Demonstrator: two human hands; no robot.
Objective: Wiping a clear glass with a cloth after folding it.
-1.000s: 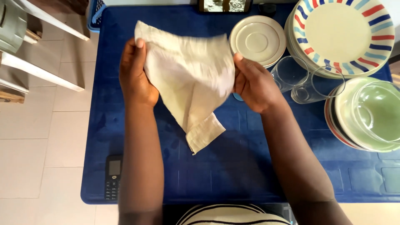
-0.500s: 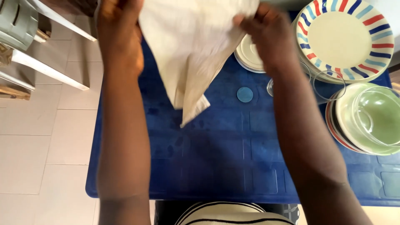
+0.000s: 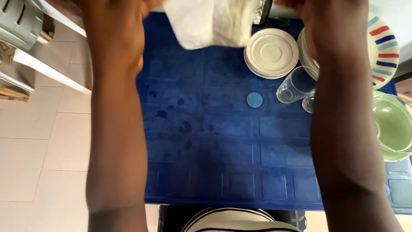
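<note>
Since the earlier frames the cloth [image 3: 212, 23] has been raised from chest height over the middle of the table to the top edge of the view. Both arms have been stretched forward with it, so the blue table [image 3: 214, 129] is now laid bare between them.

Dark wet-looking spots are seen on the table's left-centre panels. The left hand [image 3: 113, 15] and the right hand [image 3: 332, 17] are cut off by the upper edge of the view. The fingers are not shown, so it cannot be told whether either hand is closed on the cloth, though the cloth hangs between them, clear of the table. Only its pale lower fold is visible, above the far edge of the table and just left of the saucers.

The large striped plate [image 3: 384, 43] is partly hidden behind the right forearm, and the green bowl [image 3: 392, 124] sits at the right edge. The stack of cream saucers [image 3: 271, 52] lies behind two clear glasses [image 3: 296, 83], with a small blue disc [image 3: 254, 99] near them.

The step in hand is judged to be the lifting and shaking open of the cloth. If the cloth is brought down again, care would be called for on the right, where the glasses stand close to the forearm.
</note>
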